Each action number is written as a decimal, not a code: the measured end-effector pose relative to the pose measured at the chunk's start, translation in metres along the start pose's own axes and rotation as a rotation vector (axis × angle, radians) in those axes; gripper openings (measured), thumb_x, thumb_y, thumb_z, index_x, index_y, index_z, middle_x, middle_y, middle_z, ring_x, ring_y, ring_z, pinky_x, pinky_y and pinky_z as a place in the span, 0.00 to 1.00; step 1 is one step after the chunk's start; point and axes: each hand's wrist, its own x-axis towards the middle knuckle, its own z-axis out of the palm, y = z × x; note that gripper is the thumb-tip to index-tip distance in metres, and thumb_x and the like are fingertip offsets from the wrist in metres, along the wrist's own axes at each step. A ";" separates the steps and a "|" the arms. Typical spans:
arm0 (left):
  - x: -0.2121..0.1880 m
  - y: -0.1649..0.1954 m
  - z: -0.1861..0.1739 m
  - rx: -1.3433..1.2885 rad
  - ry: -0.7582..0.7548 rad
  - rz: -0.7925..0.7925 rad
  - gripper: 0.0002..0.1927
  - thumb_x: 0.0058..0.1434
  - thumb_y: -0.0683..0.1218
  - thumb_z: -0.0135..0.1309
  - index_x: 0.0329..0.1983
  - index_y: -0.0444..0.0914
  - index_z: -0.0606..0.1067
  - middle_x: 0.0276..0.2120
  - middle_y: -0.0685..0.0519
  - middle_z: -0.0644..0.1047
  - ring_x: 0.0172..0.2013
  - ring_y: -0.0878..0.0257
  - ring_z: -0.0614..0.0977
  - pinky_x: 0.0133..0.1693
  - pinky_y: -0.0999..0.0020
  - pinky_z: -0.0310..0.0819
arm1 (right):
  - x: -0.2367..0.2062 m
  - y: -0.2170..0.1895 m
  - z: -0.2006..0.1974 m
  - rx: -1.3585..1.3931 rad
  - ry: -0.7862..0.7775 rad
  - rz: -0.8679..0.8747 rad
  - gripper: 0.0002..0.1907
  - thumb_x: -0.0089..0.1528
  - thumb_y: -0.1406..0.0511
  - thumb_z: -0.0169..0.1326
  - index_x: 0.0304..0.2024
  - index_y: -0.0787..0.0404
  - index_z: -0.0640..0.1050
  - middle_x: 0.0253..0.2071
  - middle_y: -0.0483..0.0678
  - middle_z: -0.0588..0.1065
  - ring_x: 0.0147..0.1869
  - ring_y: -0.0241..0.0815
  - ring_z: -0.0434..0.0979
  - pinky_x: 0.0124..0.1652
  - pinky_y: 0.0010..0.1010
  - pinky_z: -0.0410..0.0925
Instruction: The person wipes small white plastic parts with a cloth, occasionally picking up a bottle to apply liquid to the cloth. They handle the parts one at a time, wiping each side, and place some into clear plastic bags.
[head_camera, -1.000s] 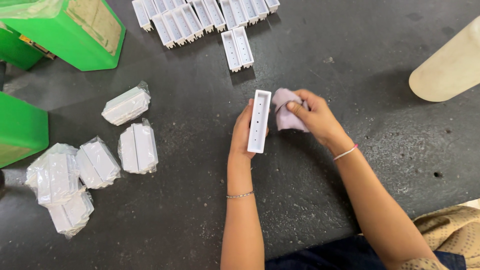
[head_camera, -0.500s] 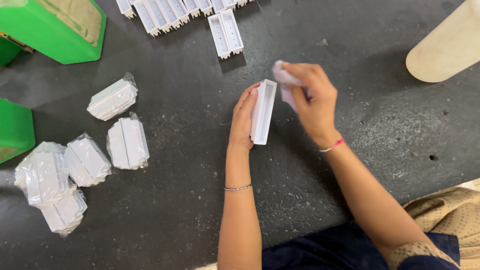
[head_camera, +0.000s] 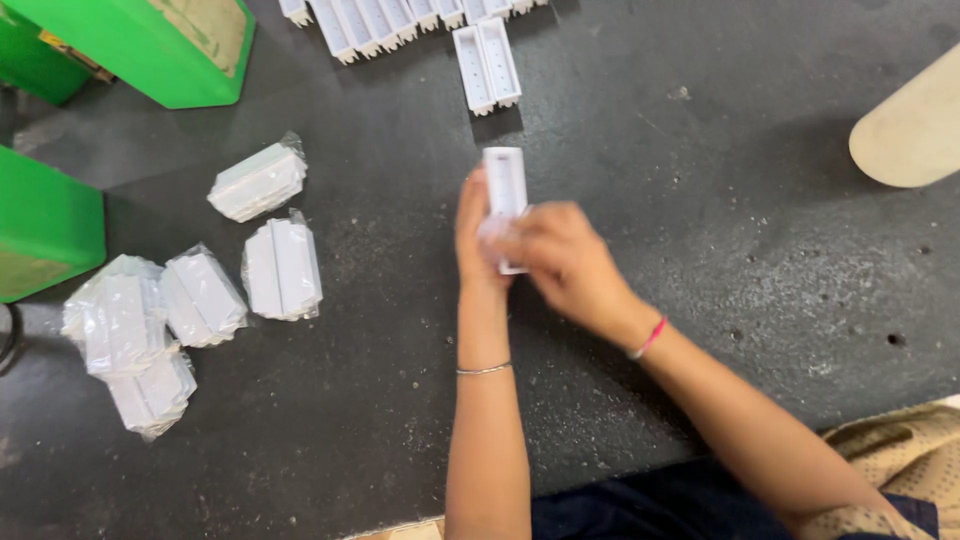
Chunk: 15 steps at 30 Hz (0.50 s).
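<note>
So both hands meet over the middle of the dark speckled desk (head_camera: 760, 260). The left hand (head_camera: 474, 235) is wrapped around a long white plastic piece (head_camera: 505, 180), holding it from its left edge with the piece pointing away from the person, a bit above the desk. The right hand (head_camera: 560, 262) comes in from the other side and lies over the lower half of that same piece, fingers curled on it. There's something pale and crumpled under those fingers, maybe a cloth, but it's blurry so I can't really tell. Both hands are pressed together on the piece, basically touching each other.

A thin metal bangle (head_camera: 484, 369) sits on the left wrist and a pink band (head_camera: 650, 338) on the right one.

Further up the desk there's a row of white plastic pieces (head_camera: 400, 18) of the same sort lying side by side, with one pair of them (head_camera: 486, 62) set slightly apart, just beyond the hands. Off to the left are several clear bags of white parts (head_camera: 200, 290), scattered loosely, some touching each other, well apart from the hands. Two green boxes (head_camera: 150, 45) stand at the top left corner and another green box (head_camera: 45, 225) is at the left edge. A cream rounded object (head_camera: 905, 135) pokes in from the right edge, can't tell what it is.
</note>
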 end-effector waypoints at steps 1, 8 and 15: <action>0.003 0.009 -0.007 0.004 0.041 0.046 0.20 0.74 0.53 0.45 0.61 0.36 0.72 0.45 0.51 0.78 0.43 0.64 0.79 0.44 0.67 0.76 | -0.003 -0.009 0.007 0.086 -0.044 -0.020 0.21 0.61 0.74 0.57 0.55 0.51 0.81 0.55 0.48 0.76 0.60 0.50 0.73 0.60 0.39 0.68; -0.005 0.013 0.004 -0.013 0.050 0.000 0.21 0.71 0.52 0.43 0.62 0.38 0.70 0.48 0.53 0.78 0.44 0.65 0.81 0.44 0.68 0.78 | 0.001 -0.005 0.007 -0.008 0.059 -0.030 0.22 0.55 0.75 0.60 0.50 0.52 0.83 0.53 0.46 0.78 0.58 0.51 0.74 0.57 0.39 0.70; -0.026 -0.034 0.046 0.072 -0.182 -0.111 0.19 0.79 0.49 0.45 0.65 0.32 0.71 0.49 0.50 0.77 0.44 0.66 0.79 0.46 0.70 0.76 | 0.004 0.031 -0.028 -0.250 0.405 0.055 0.21 0.60 0.79 0.59 0.53 0.56 0.82 0.53 0.48 0.77 0.58 0.52 0.74 0.57 0.38 0.70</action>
